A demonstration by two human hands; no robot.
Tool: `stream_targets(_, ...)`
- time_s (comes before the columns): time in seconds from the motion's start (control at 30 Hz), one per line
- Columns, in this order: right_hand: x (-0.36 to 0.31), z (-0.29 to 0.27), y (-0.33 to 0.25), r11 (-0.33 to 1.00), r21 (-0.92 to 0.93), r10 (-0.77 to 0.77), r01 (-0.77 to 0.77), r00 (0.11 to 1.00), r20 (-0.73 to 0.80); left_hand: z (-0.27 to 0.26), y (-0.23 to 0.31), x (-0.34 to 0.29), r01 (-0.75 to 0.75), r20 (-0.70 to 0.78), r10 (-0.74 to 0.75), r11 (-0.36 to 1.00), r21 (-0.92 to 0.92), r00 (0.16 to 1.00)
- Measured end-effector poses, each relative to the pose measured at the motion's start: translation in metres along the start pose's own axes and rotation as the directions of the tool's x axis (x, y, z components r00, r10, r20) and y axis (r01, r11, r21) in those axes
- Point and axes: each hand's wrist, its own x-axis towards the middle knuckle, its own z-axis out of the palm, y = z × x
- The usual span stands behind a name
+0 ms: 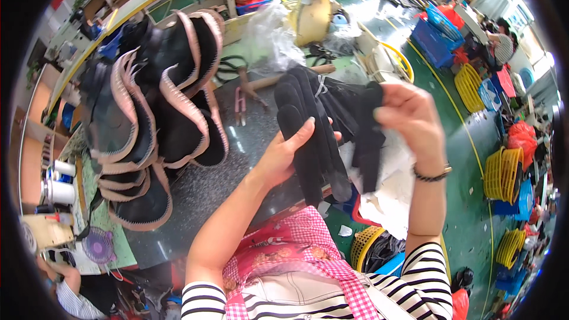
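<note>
My left hand [284, 151] is closed around a bundle of long black insoles [305, 133], held over the dark tabletop with the thumb across them. A pale tie [321, 88] shows near the bundle's top. To its right, my right hand [409, 115] pinches another black insole [367, 142] near its upper end, and the piece hangs down. Dark material stretches between the bundle and this piece; whether it joins them I cannot tell. On the left of the table stand several black shoe uppers [172, 112] with pink, notched edges.
Beyond my hands lie a hammer [290, 78], black-handled scissors [230, 68] and clear plastic film [269, 35]. A small purple fan [99, 245] sits at lower left. Yellow baskets [504, 175] and blue crates [435, 41] line the green floor at right. Two other people are at the edges.
</note>
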Motion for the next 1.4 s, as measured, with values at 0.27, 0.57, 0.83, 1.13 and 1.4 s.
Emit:
stream_targets(0.27, -0.008, 0.157, 0.091, 0.903, 0.383, 0.199, -0.197, 0.979, 0.034, -0.047, 0.017, -0.108, -0.096, -0.218, 0.243, 0.845, 0.526, 0.945)
stream_targets(0.57, -0.026, 0.185, 0.144, 0.956, 0.091, 0.284, -0.279, 0.957, -0.056, -0.098, 0.026, -0.126, 0.191, -0.267, 0.254, 0.287, 0.939, 0.930)
stream_targets(0.83, -0.048, 0.181, 0.131, 0.934, -0.210, 0.244, -0.288, 0.947, -0.210, -0.052, -0.018, -0.158, 0.312, 0.046, 0.715, -0.361, 0.879, 0.698)
stream_targets(1.13, -0.042, 0.178, 0.117, 0.566, -0.804, -0.132, 0.183, 0.983, 0.131, -0.059, -0.062, -0.170, 0.209, 0.115, 0.582, -0.459, 0.863, 0.805)
stream_targets(1.4, -0.033, 0.173, 0.118, 0.578, -0.738, -0.163, 0.349, 0.935, 0.315, -0.067, -0.063, -0.174, 0.135, 0.126, 0.568, -0.395, 0.909, 0.813)
